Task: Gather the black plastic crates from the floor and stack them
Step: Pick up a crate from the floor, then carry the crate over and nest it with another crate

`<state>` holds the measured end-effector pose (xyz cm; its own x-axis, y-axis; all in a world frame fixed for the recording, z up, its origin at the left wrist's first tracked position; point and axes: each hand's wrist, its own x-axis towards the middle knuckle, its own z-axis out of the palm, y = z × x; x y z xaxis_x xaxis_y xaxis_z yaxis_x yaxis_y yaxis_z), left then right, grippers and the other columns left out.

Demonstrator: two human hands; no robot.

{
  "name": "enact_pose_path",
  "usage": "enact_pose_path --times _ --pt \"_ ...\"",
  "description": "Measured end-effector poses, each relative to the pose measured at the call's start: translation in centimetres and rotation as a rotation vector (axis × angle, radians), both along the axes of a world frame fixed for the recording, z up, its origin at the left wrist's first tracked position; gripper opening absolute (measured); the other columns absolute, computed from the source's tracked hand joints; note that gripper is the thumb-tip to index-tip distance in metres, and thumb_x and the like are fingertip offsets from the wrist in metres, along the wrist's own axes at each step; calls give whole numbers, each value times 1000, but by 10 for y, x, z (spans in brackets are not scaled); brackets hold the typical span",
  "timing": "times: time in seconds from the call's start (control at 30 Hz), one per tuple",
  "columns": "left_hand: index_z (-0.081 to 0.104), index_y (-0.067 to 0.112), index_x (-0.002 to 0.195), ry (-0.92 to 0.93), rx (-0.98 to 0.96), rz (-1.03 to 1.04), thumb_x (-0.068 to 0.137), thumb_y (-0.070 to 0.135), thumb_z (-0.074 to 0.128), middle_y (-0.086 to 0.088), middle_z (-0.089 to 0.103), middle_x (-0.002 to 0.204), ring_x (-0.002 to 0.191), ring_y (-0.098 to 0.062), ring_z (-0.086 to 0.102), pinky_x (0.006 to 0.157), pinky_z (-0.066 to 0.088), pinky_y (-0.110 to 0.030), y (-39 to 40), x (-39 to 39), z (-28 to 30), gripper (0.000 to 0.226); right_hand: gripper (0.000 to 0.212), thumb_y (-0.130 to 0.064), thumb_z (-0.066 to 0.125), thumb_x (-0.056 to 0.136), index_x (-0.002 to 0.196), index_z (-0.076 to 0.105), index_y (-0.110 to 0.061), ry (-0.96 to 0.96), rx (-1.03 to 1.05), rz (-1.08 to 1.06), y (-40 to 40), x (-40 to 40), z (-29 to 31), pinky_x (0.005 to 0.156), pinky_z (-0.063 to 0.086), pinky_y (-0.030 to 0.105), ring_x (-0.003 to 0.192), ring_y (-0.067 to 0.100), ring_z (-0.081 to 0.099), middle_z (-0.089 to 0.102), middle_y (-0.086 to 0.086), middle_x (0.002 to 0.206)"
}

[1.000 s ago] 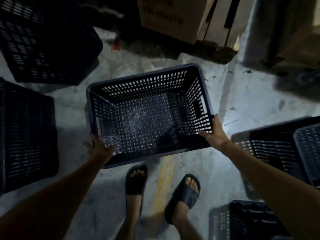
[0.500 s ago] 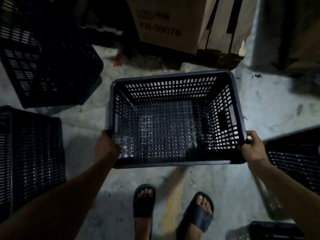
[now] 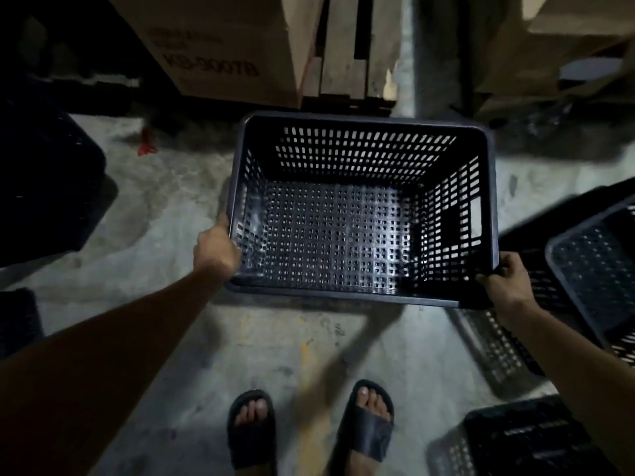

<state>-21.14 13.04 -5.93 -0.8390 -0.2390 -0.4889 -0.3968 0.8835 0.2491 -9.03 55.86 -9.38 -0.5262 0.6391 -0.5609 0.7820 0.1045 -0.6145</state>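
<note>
A black perforated plastic crate [image 3: 343, 235] hangs open side up in front of me, held level above the concrete floor. My left hand [image 3: 214, 249] grips its near left rim. My right hand [image 3: 505, 281] grips its near right corner. Nothing lies inside the crate. More black crates [image 3: 598, 269] sit nested on the floor at the right. Another crate [image 3: 522, 441] stands at the bottom right, and dark crates [image 3: 51, 187] are at the left.
A large cardboard box [image 3: 223, 46] and a wooden pallet [image 3: 347, 56] stand straight ahead, with more cardboard [image 3: 556, 46] at the upper right. A small red scrap [image 3: 147, 146] lies on the floor. My feet in black slides [image 3: 364, 434] are below the crate.
The crate has swung from a tilted pose at the left to level and further right, toward the nested crates. Both hands now hold its rim firmly.
</note>
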Motion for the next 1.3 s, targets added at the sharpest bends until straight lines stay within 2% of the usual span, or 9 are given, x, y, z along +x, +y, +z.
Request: enact_pose_path --times 0.2,0.4,0.5,0.6,0.83,0.93,1.03,1.13,1.3 --pt "13 13 152 -181 35 -12 91 12 56 -25 54 133 117 -44 55 95 48 -45 10 0 6 75 42 -3 59 92 133 46 -2 85 -35 91 4 14 13 85 52 32 106 28 58 59 25 123" --pt "-6 26 156 -218 -82 -114 88 30 61 -14 -8 164 150 -38 8 119 22 -50 47 29 26 96 72 -6 63 91 152 24 -10 117 -93 257 -9 58 40 105 36 21 128 15 43 44 4 139" --pt "8 26 156 -89 -83 -251 86 32 63 -13 -1 164 151 -36 8 120 17 -53 77 58 43 89 76 -12 63 91 154 20 -11 90 -61 256 -15 98 56 117 31 41 139 25 39 35 13 154" --pt "21 24 153 -90 44 -263 88 32 60 -11 13 161 148 -35 18 118 23 -52 111 94 61 76 76 -15 63 92 154 20 -13 65 -51 269 -18 151 77 117 29 44 142 25 35 32 12 156" --pt "30 23 150 -308 256 -529 94 28 55 -12 35 151 137 -32 40 110 36 -38 172 196 84 62 85 -31 62 92 156 5 -26 -5 -85 -34 -18 302 124 111 38 48 133 29 46 34 11 156" --pt "35 18 148 -479 333 -582 94 24 55 -15 45 146 133 -30 46 107 36 -33 196 244 91 58 88 -38 61 91 155 2 -28 -35 -115 -266 -8 381 134 115 32 44 144 27 31 21 8 161" --pt "35 21 148 -658 320 -642 96 28 52 -14 49 143 130 -29 48 105 36 -30 220 294 93 55 82 -24 62 92 155 10 -22 -32 -117 -510 2 452 134 111 38 52 138 33 40 31 15 156" --pt "34 25 149 -758 302 -643 96 33 51 -13 50 141 126 -29 52 103 41 -33 250 339 86 56 74 -14 65 90 152 23 -10 -111 -51 -646 21 512 128 111 38 45 131 34 48 45 19 147" --pt "23 29 152 -838 361 -428 94 46 51 -11 51 142 110 -30 59 85 52 -39 315 411 61 67 61 -10 70 85 139 42 -3 -209 10 -603 74 593 104 107 37 34 124 31 51 53 22 136"
